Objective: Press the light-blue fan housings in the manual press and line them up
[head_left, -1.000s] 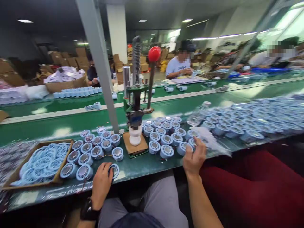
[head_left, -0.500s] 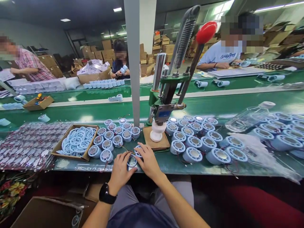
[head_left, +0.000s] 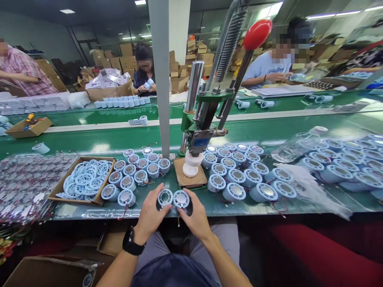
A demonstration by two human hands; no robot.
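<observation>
My left hand (head_left: 152,211) is closed around a light blue round housing with a ringed top (head_left: 165,197). Beside it, my right hand (head_left: 196,213) grips a second blue housing with a silver disc in its top (head_left: 181,199), and a thin wire hangs below it. The two housings are side by side near the table's front edge. Just behind them stands a green hand press (head_left: 203,135) with a red knob (head_left: 257,34); its white round die (head_left: 190,170) rests over a brown board (head_left: 180,180).
Blue housings with discs stand in groups left (head_left: 127,183) and right (head_left: 235,175) of the press. A cardboard tray (head_left: 103,196) holds blue rings. A clear bottle (head_left: 295,145) lies at right near a plastic bag (head_left: 311,187). Other people sit across the green conveyor (head_left: 125,137).
My hands have drawn the two housings next to each other, and both tops now show clearly. The camera view has shifted, so the table's contents appear farther left.
</observation>
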